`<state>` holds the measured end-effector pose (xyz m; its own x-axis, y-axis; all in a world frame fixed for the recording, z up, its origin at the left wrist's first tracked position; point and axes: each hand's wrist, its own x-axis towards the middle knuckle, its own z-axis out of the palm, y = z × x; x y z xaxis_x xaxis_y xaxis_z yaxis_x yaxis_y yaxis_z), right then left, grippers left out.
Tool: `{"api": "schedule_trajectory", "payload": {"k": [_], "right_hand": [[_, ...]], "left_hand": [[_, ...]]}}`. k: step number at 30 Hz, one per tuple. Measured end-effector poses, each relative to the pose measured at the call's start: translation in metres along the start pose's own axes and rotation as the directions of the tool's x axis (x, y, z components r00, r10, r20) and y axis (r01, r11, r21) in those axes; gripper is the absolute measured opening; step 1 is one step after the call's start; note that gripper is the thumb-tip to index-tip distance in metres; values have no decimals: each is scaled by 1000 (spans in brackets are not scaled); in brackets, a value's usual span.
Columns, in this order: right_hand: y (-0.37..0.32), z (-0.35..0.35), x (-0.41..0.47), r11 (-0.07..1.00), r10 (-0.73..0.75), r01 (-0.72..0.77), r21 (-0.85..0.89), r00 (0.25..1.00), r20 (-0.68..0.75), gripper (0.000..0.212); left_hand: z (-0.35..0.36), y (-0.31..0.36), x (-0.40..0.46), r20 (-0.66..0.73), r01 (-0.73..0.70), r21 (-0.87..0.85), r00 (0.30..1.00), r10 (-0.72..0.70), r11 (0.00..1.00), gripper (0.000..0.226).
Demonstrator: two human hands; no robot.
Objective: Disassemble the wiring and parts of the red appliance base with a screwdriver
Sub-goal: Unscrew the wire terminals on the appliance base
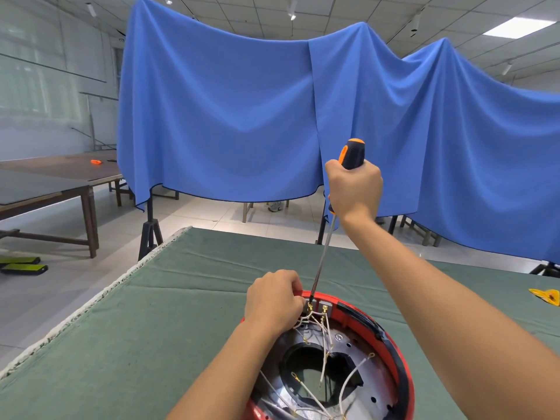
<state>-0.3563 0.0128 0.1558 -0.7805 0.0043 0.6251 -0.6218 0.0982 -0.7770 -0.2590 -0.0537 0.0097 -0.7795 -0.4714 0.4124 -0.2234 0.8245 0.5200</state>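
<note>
The right hand [355, 189] gripped the screwdriver [333, 225] handle, its tip at a brass terminal [310, 306] inside the red appliance base [403, 368]. The left hand [274, 301] pinched the white wires [306, 321] at the rim. The base sat on the green-covered table [151, 313].

no legible text — none anywhere

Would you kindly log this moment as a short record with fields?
right hand: grips the screwdriver handle
screwdriver tip: at a brass terminal inside the red base
left hand: on the base's far rim, fingers curled at the white wires
surface: green cloth
nearby: yellow object at the right edge
</note>
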Motion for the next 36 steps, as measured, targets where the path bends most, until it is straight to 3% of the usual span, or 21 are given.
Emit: {"api": "schedule_trajectory", "payload": {"k": [11, 15, 18, 24, 30, 36], "right_hand": [[11, 20, 20, 983, 95, -81, -166, 992, 77, 21], [12, 9, 19, 989, 109, -102, -107, 993, 55, 23], [10, -10, 9, 996, 82, -83, 33, 997, 11, 22], [2, -38, -25, 966, -107, 121, 228, 992, -71, 24], [-1, -41, -38, 949, -185, 191, 253, 982, -49, 25], [-1, -28, -25, 967, -166, 160, 196, 986, 16, 24]], "left_hand": [[2, -3, 0, 1, -18, -16, 1000, 18, 1000, 11], [1, -2, -1, 13, -16, -17, 1000, 17, 1000, 11], [0, -1, -2, 13, -8, -16, 1000, 8, 1000, 10], [-1, -1, -3, 22, -14, -5, 1000, 14, 1000, 10], [-3, -1, -4, 41, -23, 13, 999, 22, 1000, 13], [-3, 0, -3, 34, -8, 7, 999, 8, 1000, 15]]}}
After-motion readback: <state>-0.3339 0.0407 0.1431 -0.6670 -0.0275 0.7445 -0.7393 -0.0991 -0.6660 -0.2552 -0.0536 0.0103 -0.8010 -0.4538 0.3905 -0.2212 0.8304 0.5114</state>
